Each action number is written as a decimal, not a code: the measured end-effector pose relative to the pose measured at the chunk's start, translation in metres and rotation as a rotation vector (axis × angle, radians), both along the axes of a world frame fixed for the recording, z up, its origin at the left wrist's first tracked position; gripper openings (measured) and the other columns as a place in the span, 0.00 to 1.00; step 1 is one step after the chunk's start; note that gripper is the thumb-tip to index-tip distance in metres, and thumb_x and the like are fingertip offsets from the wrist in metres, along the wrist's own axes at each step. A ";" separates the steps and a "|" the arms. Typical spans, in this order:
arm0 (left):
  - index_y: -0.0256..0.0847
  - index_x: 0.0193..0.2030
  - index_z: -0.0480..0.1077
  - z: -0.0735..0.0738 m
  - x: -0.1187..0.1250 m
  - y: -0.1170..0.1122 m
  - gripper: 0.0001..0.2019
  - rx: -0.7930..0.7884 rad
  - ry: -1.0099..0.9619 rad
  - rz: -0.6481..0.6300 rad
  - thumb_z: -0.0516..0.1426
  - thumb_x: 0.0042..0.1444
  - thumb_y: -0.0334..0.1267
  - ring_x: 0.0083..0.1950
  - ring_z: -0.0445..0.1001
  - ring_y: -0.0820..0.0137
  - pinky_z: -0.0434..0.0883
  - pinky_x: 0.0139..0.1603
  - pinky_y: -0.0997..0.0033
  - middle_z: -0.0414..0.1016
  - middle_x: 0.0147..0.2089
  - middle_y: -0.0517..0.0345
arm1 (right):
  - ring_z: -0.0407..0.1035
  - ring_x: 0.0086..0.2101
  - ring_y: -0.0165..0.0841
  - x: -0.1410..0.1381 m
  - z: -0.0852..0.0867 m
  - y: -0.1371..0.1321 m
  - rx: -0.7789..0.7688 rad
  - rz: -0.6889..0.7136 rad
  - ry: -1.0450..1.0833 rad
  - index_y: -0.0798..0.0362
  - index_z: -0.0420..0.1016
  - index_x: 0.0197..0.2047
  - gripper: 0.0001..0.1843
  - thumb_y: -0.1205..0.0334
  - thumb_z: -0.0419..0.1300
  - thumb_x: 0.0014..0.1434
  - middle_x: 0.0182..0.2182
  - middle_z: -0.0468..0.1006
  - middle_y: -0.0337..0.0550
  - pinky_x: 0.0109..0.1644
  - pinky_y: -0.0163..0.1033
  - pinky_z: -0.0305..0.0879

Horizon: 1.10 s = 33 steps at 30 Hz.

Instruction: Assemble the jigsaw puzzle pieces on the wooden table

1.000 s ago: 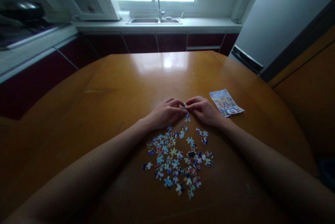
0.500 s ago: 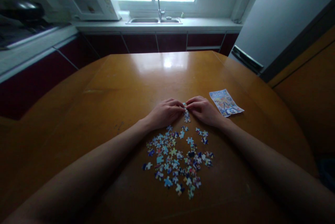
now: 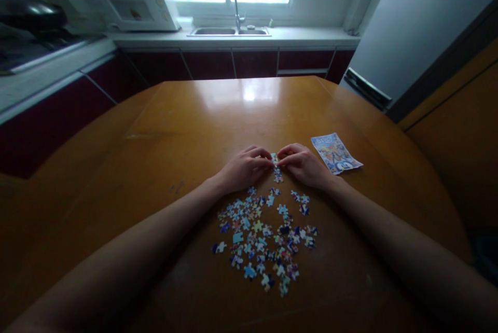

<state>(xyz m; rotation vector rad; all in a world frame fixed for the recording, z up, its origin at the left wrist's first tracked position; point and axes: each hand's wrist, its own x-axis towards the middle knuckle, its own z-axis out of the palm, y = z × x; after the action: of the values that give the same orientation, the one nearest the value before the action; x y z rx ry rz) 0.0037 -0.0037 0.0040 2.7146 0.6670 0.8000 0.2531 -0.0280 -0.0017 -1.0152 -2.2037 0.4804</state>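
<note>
Puzzle strip (image 3: 277, 171), one, pinched between left hand (image 3: 243, 169) and right hand (image 3: 305, 166); one leaflet (image 3: 335, 152) nearby.

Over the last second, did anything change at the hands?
Barely. The left hand and right hand stay pinched on the strip of joined pieces, their fingertips a touch closer, and the strip looks straighter. The loose pieces, leaflet and table are unchanged.

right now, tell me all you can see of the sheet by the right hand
The sheet is a small rectangle, seemingly paper, printed in bright colours with a blue band at its far end; details too small to read. It lies flat and askew on the table, just right of the right hand, nothing on it.
</note>
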 end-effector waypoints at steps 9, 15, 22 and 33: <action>0.48 0.50 0.78 0.004 0.001 -0.002 0.13 -0.020 0.026 -0.030 0.54 0.66 0.31 0.49 0.74 0.64 0.75 0.54 0.57 0.81 0.49 0.55 | 0.74 0.46 0.39 -0.001 0.004 -0.001 0.020 0.002 0.015 0.44 0.86 0.38 0.12 0.69 0.61 0.62 0.42 0.83 0.44 0.54 0.51 0.69; 0.49 0.51 0.78 0.005 0.000 -0.002 0.15 -0.047 0.035 -0.057 0.54 0.65 0.30 0.51 0.74 0.64 0.74 0.55 0.56 0.81 0.51 0.56 | 0.74 0.46 0.39 -0.004 0.007 -0.002 0.017 0.002 0.032 0.45 0.85 0.41 0.14 0.71 0.60 0.62 0.42 0.83 0.45 0.54 0.51 0.70; 0.48 0.50 0.77 0.006 0.000 -0.002 0.15 -0.052 0.044 -0.062 0.53 0.65 0.29 0.51 0.74 0.65 0.73 0.55 0.58 0.80 0.51 0.57 | 0.73 0.47 0.39 -0.001 0.001 0.000 0.009 -0.001 0.017 0.43 0.85 0.39 0.14 0.71 0.60 0.62 0.43 0.82 0.44 0.55 0.52 0.69; 0.49 0.54 0.77 0.000 0.001 -0.001 0.14 0.017 0.059 0.012 0.54 0.67 0.33 0.53 0.72 0.63 0.73 0.57 0.55 0.78 0.56 0.55 | 0.73 0.45 0.38 -0.003 0.004 -0.001 -0.029 -0.038 0.057 0.48 0.81 0.42 0.14 0.73 0.57 0.62 0.42 0.81 0.45 0.53 0.49 0.69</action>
<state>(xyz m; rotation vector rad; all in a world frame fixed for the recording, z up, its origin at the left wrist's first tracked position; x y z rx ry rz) 0.0049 -0.0046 0.0039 2.7620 0.6926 0.7338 0.2501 -0.0293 0.0026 -1.0437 -2.1295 0.5189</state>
